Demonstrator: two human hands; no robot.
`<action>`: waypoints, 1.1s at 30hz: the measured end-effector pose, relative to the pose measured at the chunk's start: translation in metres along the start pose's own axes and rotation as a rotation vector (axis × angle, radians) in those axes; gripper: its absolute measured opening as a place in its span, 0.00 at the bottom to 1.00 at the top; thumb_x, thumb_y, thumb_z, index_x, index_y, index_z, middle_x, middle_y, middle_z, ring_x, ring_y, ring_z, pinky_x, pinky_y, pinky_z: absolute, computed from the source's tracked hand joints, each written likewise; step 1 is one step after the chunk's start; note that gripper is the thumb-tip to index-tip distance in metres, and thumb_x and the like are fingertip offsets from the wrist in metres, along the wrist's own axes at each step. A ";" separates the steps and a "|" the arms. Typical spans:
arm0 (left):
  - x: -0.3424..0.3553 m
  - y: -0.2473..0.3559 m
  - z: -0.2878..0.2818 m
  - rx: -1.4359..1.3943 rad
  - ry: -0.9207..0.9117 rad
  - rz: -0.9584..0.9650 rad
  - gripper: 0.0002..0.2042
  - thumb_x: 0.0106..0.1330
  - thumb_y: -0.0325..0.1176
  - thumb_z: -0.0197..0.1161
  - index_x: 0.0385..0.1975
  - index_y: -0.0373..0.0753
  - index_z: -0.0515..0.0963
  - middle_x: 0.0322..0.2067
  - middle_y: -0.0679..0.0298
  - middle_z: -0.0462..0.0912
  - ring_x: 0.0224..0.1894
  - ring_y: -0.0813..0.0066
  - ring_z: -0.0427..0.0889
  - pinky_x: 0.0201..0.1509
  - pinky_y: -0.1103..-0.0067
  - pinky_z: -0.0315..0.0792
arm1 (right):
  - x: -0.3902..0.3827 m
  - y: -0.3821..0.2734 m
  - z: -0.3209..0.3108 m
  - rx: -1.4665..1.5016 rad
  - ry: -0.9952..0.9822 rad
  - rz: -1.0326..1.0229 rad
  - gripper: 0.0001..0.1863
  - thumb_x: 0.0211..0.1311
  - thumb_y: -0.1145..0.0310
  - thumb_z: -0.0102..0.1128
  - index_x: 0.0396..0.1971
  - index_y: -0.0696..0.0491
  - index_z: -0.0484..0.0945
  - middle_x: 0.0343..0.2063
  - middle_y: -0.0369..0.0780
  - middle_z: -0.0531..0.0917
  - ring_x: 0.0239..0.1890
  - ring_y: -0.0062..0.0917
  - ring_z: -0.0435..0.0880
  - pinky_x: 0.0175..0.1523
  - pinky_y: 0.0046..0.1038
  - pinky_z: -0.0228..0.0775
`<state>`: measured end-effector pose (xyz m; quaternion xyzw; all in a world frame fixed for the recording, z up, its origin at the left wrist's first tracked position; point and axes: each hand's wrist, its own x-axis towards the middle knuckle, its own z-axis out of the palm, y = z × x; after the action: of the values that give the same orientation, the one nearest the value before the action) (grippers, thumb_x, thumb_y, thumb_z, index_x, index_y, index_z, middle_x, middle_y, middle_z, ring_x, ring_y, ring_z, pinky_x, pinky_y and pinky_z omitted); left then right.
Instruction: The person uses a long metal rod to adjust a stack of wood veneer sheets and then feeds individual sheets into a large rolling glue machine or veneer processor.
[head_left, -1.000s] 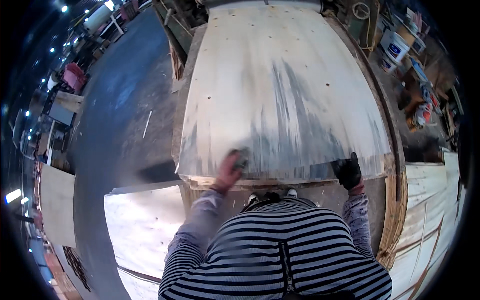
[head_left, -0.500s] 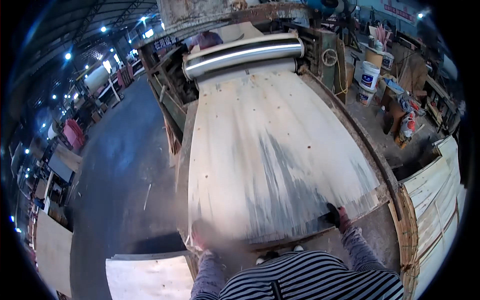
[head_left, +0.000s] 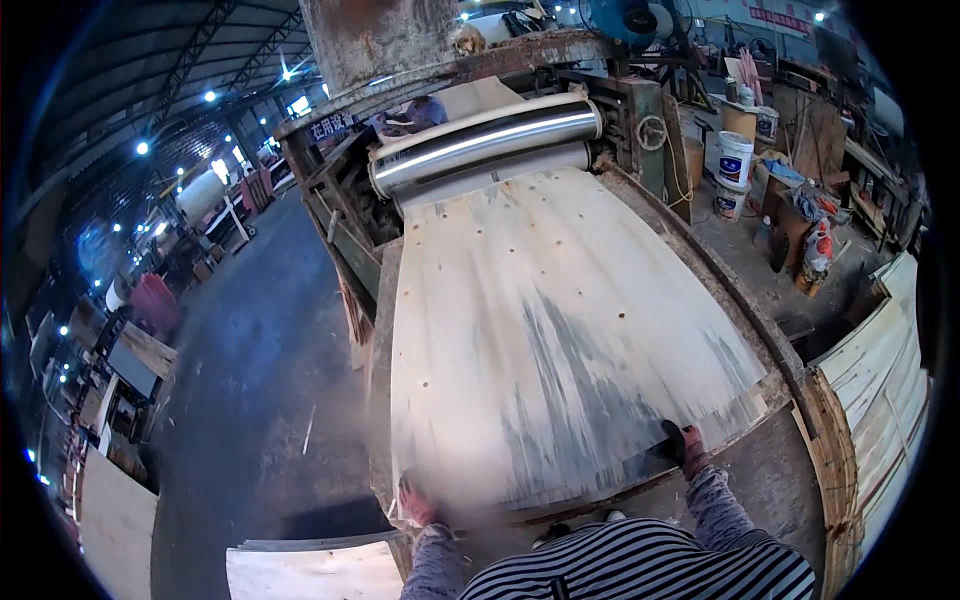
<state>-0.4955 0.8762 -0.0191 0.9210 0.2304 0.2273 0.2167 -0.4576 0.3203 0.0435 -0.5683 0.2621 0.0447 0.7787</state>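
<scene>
A large pale veneer sheet (head_left: 560,330), streaked grey and dotted with knots, lies on a machine bed, its far end at a shiny steel roller (head_left: 485,145). My left hand (head_left: 418,500) is at the sheet's near-left corner, partly blurred, so its fingers are unclear. My right hand (head_left: 684,445), with dark-covered fingers, grips the near edge right of centre.
Stacks of veneer stand at lower left (head_left: 310,572) and right (head_left: 880,380). A concrete aisle (head_left: 240,380) runs along the left. White buckets (head_left: 733,160) and clutter are at upper right. Another person (head_left: 420,112) is partly visible behind the roller.
The view has tilted up, bringing the roller and hall into sight. My left hand has moved outward to the sheet's left corner; my right hand stays on the near edge.
</scene>
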 end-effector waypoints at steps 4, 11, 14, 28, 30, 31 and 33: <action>0.001 0.006 -0.004 0.005 0.007 0.009 0.27 0.53 0.37 0.61 0.56 0.44 0.65 0.54 0.48 0.65 0.58 0.52 0.60 0.64 0.65 0.52 | -0.004 -0.003 0.004 0.090 -0.002 0.002 0.22 0.51 0.64 0.63 0.42 0.60 0.70 0.17 0.47 0.78 0.16 0.38 0.80 0.20 0.36 0.75; -0.001 0.013 -0.009 -0.007 0.010 -0.017 0.25 0.55 0.37 0.59 0.55 0.42 0.66 0.54 0.49 0.66 0.57 0.52 0.61 0.63 0.65 0.53 | 0.004 0.004 -0.002 0.038 0.035 0.002 0.23 0.47 0.62 0.67 0.33 0.65 0.72 0.18 0.49 0.78 0.16 0.38 0.80 0.20 0.37 0.75; -0.002 0.014 -0.011 -0.022 0.022 0.000 0.24 0.55 0.36 0.59 0.54 0.42 0.67 0.54 0.49 0.66 0.57 0.51 0.62 0.63 0.65 0.53 | 0.010 0.008 -0.005 0.030 0.053 0.028 0.21 0.52 0.63 0.63 0.40 0.62 0.71 0.16 0.50 0.79 0.17 0.40 0.80 0.20 0.35 0.75; -0.002 0.017 -0.012 -0.016 0.017 0.031 0.24 0.56 0.39 0.58 0.54 0.41 0.67 0.53 0.50 0.66 0.58 0.51 0.61 0.63 0.63 0.51 | -0.012 -0.012 0.008 -0.031 0.069 0.018 0.23 0.49 0.61 0.64 0.36 0.65 0.72 0.17 0.50 0.79 0.14 0.39 0.79 0.19 0.34 0.74; -0.002 0.014 -0.010 0.000 0.006 0.001 0.25 0.56 0.40 0.58 0.54 0.42 0.67 0.53 0.50 0.67 0.57 0.52 0.61 0.63 0.64 0.51 | -0.010 -0.010 0.008 -0.019 0.068 0.007 0.23 0.48 0.61 0.64 0.36 0.65 0.72 0.17 0.50 0.79 0.15 0.39 0.79 0.19 0.35 0.74; -0.002 0.012 -0.009 -0.027 0.027 0.033 0.25 0.55 0.39 0.58 0.54 0.42 0.67 0.53 0.50 0.67 0.57 0.52 0.61 0.63 0.64 0.51 | -0.009 -0.008 0.007 -0.009 0.061 0.001 0.23 0.48 0.61 0.64 0.37 0.65 0.72 0.16 0.50 0.79 0.15 0.39 0.79 0.19 0.36 0.74; -0.002 0.010 -0.007 -0.005 0.017 0.000 0.25 0.55 0.39 0.58 0.54 0.42 0.67 0.53 0.50 0.67 0.57 0.52 0.61 0.63 0.64 0.51 | -0.007 -0.005 0.006 -0.002 0.059 -0.021 0.24 0.48 0.61 0.64 0.37 0.65 0.71 0.16 0.51 0.79 0.15 0.39 0.79 0.19 0.36 0.74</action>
<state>-0.4976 0.8693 -0.0092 0.9186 0.2315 0.2356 0.2171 -0.4597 0.3257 0.0528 -0.5728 0.2788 0.0198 0.7705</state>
